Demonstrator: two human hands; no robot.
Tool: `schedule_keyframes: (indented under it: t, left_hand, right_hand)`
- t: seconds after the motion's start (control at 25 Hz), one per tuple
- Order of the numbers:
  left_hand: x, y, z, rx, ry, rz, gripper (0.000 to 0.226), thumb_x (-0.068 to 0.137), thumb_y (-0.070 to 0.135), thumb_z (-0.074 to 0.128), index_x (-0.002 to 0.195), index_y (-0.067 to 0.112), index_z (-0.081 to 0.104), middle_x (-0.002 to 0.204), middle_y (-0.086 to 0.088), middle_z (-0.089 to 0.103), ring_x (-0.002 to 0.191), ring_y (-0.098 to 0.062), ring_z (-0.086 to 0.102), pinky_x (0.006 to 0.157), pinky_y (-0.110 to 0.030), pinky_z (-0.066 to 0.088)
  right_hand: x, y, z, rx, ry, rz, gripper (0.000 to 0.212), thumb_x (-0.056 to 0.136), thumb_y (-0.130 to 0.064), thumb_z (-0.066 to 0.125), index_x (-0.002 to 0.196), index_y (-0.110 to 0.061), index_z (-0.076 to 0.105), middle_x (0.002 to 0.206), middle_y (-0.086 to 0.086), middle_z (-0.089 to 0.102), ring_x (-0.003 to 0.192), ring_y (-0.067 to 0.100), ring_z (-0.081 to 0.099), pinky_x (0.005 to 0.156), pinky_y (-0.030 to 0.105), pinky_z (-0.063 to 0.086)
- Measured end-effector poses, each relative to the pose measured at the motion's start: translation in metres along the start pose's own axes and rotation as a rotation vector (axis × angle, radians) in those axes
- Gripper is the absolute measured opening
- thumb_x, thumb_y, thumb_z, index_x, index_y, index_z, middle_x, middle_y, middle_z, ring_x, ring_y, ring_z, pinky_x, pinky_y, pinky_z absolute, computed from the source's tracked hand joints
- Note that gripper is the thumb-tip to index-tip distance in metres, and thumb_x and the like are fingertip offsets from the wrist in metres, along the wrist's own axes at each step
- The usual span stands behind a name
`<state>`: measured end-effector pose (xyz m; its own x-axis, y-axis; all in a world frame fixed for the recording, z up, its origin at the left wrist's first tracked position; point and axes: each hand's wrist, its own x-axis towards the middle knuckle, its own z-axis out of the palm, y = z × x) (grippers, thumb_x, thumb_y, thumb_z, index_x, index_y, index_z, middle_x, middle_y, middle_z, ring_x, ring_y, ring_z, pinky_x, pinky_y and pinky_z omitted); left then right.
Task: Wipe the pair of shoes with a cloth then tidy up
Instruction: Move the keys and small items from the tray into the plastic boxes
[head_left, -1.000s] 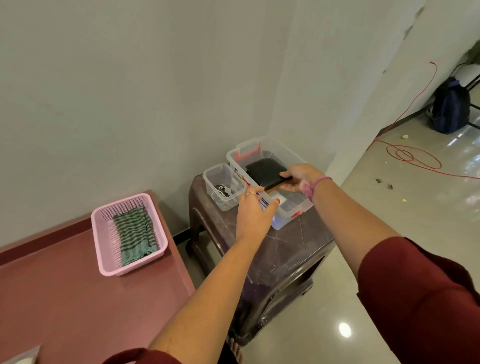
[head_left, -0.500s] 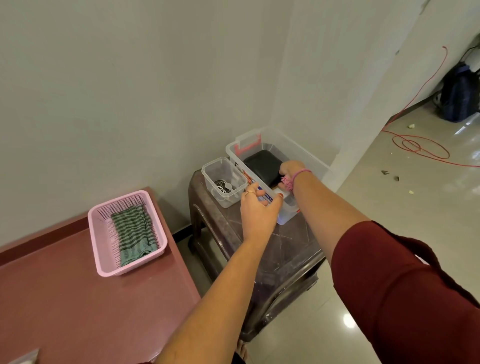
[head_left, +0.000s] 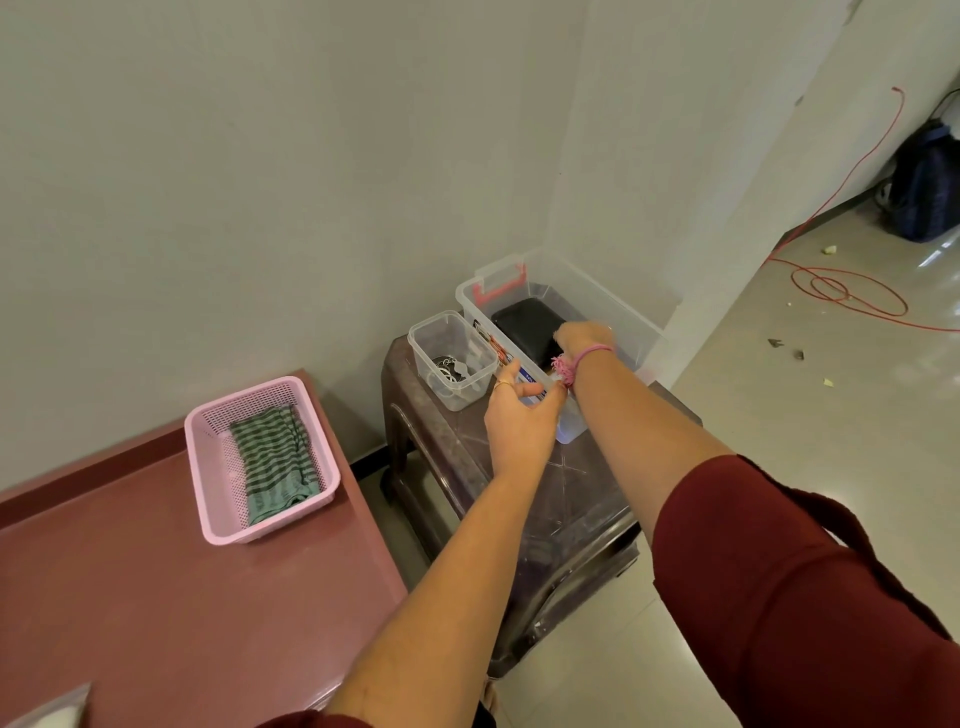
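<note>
A green striped cloth lies folded inside a pink basket on the maroon table. No shoes are in view. My left hand pinches the near rim of a large clear bin that stands on a dark plastic stool. My right hand reaches down into that bin beside a flat black item. Its fingers are hidden below the knuckles, so I cannot see whether they hold anything.
A small clear container with metal rings stands left of the bin on the dark stool. The maroon table fills the lower left. On the tiled floor at right lie a red cable, a dark backpack and scraps.
My right hand went from lying flat on the black item to dipping deeper into the bin at its near edge. My left hand stayed on the bin's rim.
</note>
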<state>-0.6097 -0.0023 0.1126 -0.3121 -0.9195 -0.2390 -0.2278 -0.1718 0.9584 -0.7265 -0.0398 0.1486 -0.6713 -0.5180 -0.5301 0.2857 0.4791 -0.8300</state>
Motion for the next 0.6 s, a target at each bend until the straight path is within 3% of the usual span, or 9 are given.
schedule_keyframes:
  t: [0.16,0.28,0.44,0.6]
  left_hand:
    - [-0.004,0.002,-0.003,-0.004,-0.018,-0.020,0.068,0.087,0.033,0.068,0.146,0.019,0.036,0.103,-0.001,0.069,0.097,-0.009,0.062,0.095,-0.028,0.045]
    - [-0.012,0.003,-0.014,-0.030,-0.050,-0.070,0.056,0.090,0.032,0.064,0.142,0.020,0.043,0.109,0.004,0.067,0.102,-0.008,0.060,0.100,-0.034,0.045]
    - [-0.040,0.005,-0.047,-0.057,-0.029,-0.069,0.017,0.096,0.032,0.055,0.112,0.025,0.059,0.106,0.007,0.066,0.095,-0.008,0.064,0.079,-0.020,0.052]
    - [-0.082,-0.009,-0.106,-0.078,0.022,0.016,0.013,0.097,0.025,0.052,0.104,0.023,0.063,0.093,0.006,0.067,0.085,-0.007,0.063,0.076,-0.021,0.048]
  right_hand:
    - [-0.009,-0.013,-0.004,0.013,-0.033,0.021,0.048,0.095,-0.014,0.046,0.140,-0.002,0.035,0.145,0.016,0.038,0.130,0.031,0.043,0.081,0.036,0.045]
    - [-0.024,-0.023,-0.013,0.125,-0.089,0.056,0.048,0.091,-0.014,0.052,0.136,-0.006,0.040,0.145,0.016,0.037,0.130,0.033,0.042,0.098,0.043,0.046]
    - [-0.055,-0.016,-0.019,0.254,-0.116,-0.023,0.023,0.091,-0.009,0.056,0.114,-0.010,0.053,0.126,0.013,0.051,0.113,0.027,0.052,0.095,0.038,0.049]
    - [-0.113,0.005,-0.013,0.312,-0.202,-0.125,0.014,0.090,-0.011,0.059,0.103,-0.009,0.063,0.097,0.005,0.062,0.100,0.021,0.061,0.088,0.032,0.051]
